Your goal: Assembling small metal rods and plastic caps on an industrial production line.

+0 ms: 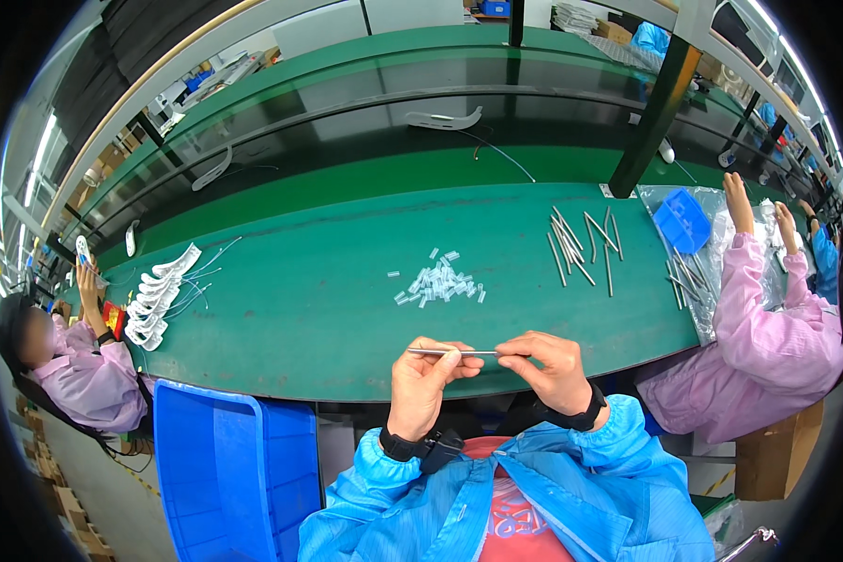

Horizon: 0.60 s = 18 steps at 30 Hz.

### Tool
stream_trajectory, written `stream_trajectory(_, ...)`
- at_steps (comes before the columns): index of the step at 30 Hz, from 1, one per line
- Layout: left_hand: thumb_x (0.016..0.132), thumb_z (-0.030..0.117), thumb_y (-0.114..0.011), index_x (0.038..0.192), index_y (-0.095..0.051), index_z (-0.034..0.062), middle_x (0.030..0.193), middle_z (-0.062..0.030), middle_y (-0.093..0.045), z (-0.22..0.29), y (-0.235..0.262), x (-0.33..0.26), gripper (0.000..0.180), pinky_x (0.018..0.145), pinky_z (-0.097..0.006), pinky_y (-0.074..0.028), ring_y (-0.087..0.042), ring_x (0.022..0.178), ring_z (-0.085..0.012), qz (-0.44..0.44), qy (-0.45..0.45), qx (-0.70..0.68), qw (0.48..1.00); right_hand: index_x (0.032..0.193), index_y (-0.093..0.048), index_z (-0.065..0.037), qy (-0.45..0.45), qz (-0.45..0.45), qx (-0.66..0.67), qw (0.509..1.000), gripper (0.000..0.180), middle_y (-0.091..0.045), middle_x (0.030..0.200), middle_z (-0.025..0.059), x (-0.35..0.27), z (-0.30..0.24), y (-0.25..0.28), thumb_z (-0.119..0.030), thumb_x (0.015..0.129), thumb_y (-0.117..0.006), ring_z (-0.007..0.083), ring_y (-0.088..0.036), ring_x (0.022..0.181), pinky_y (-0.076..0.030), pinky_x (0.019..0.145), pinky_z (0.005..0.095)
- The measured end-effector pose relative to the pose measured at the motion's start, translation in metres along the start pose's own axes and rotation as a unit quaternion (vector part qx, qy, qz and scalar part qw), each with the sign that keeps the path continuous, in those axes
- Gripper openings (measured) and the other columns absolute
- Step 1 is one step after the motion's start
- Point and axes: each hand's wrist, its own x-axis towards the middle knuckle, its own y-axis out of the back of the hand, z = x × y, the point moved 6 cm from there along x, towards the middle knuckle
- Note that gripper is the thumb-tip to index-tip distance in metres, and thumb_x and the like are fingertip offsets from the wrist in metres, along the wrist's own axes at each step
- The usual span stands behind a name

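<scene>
From where I stand, one piece is in work: a thin metal rod (478,353), held level just above the near edge of the green worktop (318,318). The left hand (423,375) grips it, its fingers closed around the left part with the thumb on top, while the right hand (548,365) has its fingertips pinched together at the other end. I cannot tell whether a small clear piece is hidden between them. Plenty seems left: a heap of short clear pieces (440,281) lies loose in the middle of the worktop, ahead of the hands. Off to the right, a loose group of metal rods (592,245) lies spread out, and further rods (687,279) rest on plastic sheeting near a blue tray (682,221). Whether any of those are finished I can't judge from here; they look plain, too small to make out at their ends. So I'd call this one rod under way, not yet set down.
</scene>
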Motion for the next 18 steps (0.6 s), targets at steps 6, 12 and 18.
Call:
stream_trajectory(6, 0.094, -0.001, -0.056, 0.1, -0.056, 0.0008, 0.104, -0.019, -0.064, -0.003, -0.005, 0.002, 0.006, 0.079, -0.039, -0.06, -0.068, 0.093, -0.0289, -0.021, -0.008, -0.029, 0.999, 0.095, -0.07, -0.001, 0.021, 0.018, 0.033, 0.999, 0.015, -0.07, 0.086, 0.0127, 0.002, 0.005, -0.01, -0.002, 0.079, -0.073, 0.0245, -0.068, 0.076, -0.053, 0.065, 0.0317)
stream_trajectory(12, 0.094, -0.001, -0.055, 0.101, -0.056, 0.0008, 0.105, -0.0193, -0.064, -0.004, 0.004, 0.001, 0.007, 0.081, -0.038, -0.059, -0.068, 0.096, -0.0283, -0.005, 0.002, -0.041, 0.999, 0.095, -0.071, -0.001, -0.054, 0.017, 0.018, 0.998, 0.015, -0.071, 0.086, 0.0125, 0.003, 0.003, -0.005, -0.004, 0.08, -0.072, 0.0234, -0.069, 0.075, -0.053, 0.065, 0.0313)
stream_trajectory(18, 0.094, -0.001, -0.055, 0.1, -0.056, 0.0011, 0.105, -0.0183, -0.064, -0.001, 0.004, 0.003, 0.006, 0.081, -0.037, -0.059, -0.068, 0.094, -0.0272, -0.017, -0.005, -0.029, 0.999, 0.094, -0.071, -0.001, -0.046, -0.005, 0.045, 0.998, 0.014, -0.071, 0.085, 0.0119, 0.004, 0.011, -0.011, -0.004, 0.081, -0.072, 0.0235, -0.069, 0.076, -0.053, 0.065, 0.0305)
